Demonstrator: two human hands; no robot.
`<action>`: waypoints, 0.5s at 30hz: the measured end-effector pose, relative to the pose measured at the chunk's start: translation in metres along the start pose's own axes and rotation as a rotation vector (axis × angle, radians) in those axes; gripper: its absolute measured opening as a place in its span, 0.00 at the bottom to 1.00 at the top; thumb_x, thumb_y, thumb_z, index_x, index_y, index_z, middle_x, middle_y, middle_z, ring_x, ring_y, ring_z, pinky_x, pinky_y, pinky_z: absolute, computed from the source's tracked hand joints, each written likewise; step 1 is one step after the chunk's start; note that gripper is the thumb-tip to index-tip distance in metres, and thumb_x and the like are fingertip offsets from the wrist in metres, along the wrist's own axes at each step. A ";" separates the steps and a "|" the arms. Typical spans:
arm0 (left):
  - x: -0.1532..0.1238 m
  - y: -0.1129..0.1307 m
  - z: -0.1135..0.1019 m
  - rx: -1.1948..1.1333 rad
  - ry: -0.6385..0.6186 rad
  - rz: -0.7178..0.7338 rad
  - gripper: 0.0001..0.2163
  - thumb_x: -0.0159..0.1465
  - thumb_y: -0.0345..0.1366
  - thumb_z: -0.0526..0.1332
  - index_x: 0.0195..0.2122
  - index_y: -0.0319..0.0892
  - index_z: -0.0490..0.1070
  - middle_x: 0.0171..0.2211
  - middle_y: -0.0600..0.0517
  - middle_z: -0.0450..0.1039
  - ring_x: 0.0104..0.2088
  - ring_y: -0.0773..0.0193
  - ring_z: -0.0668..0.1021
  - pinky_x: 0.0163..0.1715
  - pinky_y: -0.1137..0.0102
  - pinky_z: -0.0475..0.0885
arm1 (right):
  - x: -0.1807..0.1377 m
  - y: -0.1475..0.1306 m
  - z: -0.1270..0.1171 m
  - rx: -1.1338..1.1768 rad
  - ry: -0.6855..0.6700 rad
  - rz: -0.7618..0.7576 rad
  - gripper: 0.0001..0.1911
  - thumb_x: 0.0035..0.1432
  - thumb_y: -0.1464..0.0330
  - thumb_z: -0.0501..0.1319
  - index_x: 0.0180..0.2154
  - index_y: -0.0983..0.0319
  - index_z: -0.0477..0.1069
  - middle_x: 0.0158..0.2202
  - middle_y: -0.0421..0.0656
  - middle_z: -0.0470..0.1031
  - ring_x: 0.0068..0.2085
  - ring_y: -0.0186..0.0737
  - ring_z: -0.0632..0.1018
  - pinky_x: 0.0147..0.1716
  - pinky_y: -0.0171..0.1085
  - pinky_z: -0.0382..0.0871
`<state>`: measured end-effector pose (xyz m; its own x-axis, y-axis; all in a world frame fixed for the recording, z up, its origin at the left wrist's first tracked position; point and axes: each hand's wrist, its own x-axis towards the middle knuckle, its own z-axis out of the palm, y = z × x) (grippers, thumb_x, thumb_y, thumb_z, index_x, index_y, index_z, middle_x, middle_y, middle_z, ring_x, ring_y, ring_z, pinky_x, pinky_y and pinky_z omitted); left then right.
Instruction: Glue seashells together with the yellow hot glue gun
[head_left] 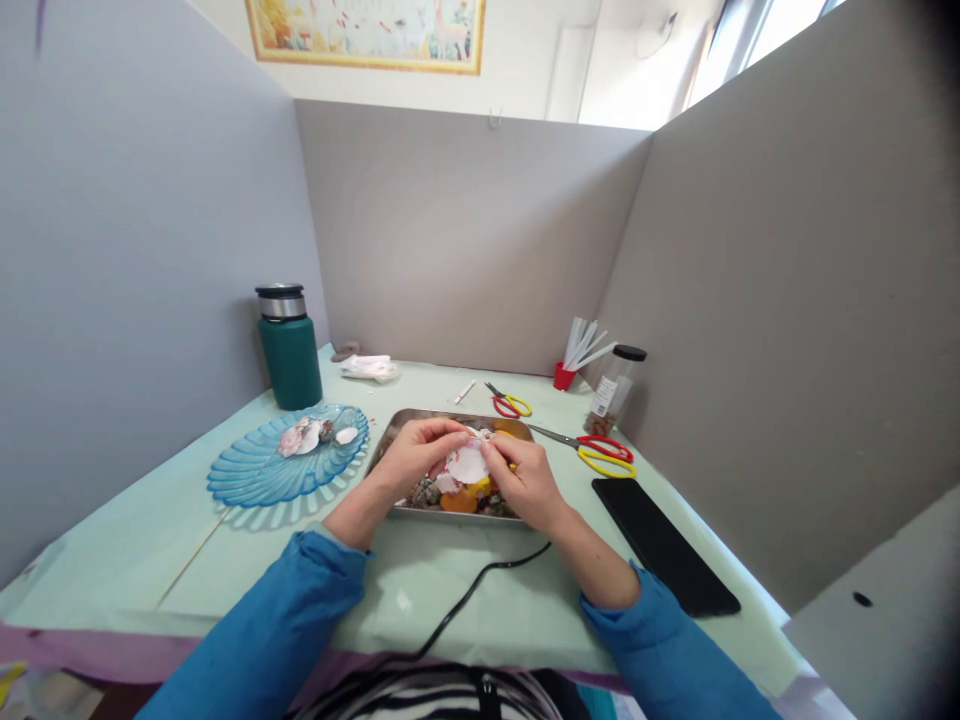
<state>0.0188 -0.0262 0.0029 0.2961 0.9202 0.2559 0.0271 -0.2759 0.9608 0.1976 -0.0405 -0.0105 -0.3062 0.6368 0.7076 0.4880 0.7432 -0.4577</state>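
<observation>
Over a metal tray (457, 518), my left hand (421, 452) and my right hand (526, 478) meet with fingertips pinched together. Between them is a small pale piece (481, 434), partly hidden by the fingers. A white, fan-like seashell (468, 464) shows just below the fingertips; whether it belongs to the pinched piece I cannot tell. The tray holds orange and yellow pieces (461, 500) and mottled dark, shell-like bits (424, 492). To the left, a blue scalloped plate (247, 468) carries several seashells (301, 437).
Red-and-yellow scissors (600, 452) lie right of the tray, a smaller pair (511, 402) behind it. A black phone-like slab (664, 545), a clear jar (611, 392), a red cup of white sticks (565, 376) and a green bottle (289, 355) surround the workspace. A black cable (480, 580) crosses the front.
</observation>
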 end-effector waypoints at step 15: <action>0.000 -0.001 0.001 -0.002 -0.049 -0.052 0.18 0.53 0.46 0.66 0.38 0.37 0.74 0.19 0.56 0.68 0.14 0.76 0.64 0.13 0.79 0.56 | 0.000 0.001 0.001 0.017 0.009 0.007 0.17 0.63 0.66 0.51 0.21 0.61 0.59 0.20 0.37 0.60 0.24 0.31 0.64 0.25 0.32 0.57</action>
<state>0.0196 -0.0264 0.0014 0.3406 0.9187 0.1998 0.0424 -0.2272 0.9729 0.1976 -0.0395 -0.0118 -0.2952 0.6399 0.7095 0.4759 0.7424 -0.4716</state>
